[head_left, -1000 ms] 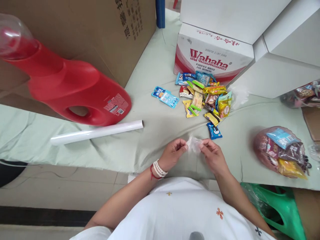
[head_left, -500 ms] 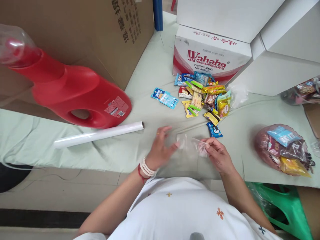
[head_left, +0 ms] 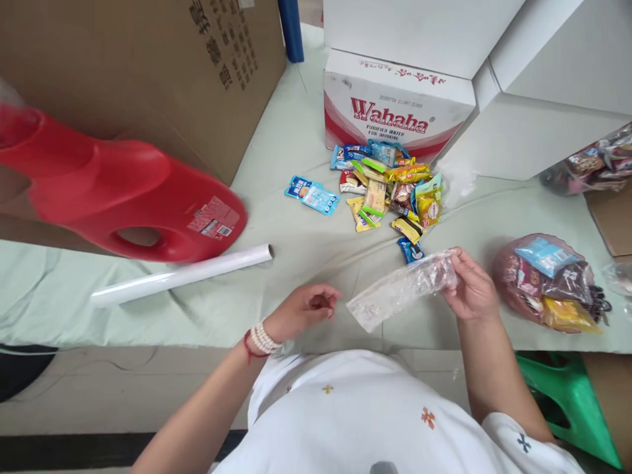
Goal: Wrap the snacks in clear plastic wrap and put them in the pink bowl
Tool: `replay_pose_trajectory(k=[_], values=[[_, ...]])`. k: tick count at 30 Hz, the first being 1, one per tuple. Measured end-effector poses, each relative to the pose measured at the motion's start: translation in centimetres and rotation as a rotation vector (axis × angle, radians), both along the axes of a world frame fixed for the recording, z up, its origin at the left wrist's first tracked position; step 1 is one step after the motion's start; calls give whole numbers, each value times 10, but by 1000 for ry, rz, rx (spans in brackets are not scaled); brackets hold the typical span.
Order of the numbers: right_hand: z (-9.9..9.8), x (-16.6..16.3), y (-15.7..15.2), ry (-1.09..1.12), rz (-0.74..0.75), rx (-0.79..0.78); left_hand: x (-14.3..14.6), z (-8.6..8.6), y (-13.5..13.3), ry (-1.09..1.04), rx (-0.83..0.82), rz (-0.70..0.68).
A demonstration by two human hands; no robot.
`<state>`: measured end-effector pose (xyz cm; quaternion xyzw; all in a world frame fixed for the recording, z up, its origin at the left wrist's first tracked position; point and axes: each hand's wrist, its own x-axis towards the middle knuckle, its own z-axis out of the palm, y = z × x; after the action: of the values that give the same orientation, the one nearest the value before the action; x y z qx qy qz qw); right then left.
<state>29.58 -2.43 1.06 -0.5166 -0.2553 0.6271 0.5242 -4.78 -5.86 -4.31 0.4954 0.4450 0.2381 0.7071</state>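
Observation:
My right hand point(head_left: 471, 286) pinches one end of a clear plastic bag point(head_left: 399, 289) and holds it stretched out to the left above the pale green cloth point(head_left: 306, 250). My left hand point(head_left: 306, 306) hovers just left of the bag's free end, fingers loosely curled and holding nothing. A pile of small wrapped snacks point(head_left: 385, 191) lies beyond the hands, in front of a red and white Wahaha carton point(head_left: 395, 115).
A big red jug point(head_left: 123, 197) lies on its side at the left, with a white roll point(head_left: 180, 275) in front of it. A brown cardboard box point(head_left: 148, 72) stands behind. A filled bag of snacks point(head_left: 548, 280) sits right; a green stool point(head_left: 567, 401) is below it.
Both hands were pinching the crumpled bag together. The left hand let go, and the right hand drew the bag out to the right, so it now hangs stretched out.

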Motion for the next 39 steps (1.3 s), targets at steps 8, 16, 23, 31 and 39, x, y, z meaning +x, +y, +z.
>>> replay_pose_trajectory(k=[8,16,23,31,39], values=[[-24,-21,24,21,196,-61,10,35,-21,510,651,328],[-11,-25,32,-42,173,-29,107,14,19,585,730,-93],[-14,-31,5,-209,152,37,104,2,14,489,520,202],[-43,-61,-18,-189,206,-37,97,5,13,138,197,432],[-40,-43,-12,39,238,-164,43,-9,22,14,-19,559]])
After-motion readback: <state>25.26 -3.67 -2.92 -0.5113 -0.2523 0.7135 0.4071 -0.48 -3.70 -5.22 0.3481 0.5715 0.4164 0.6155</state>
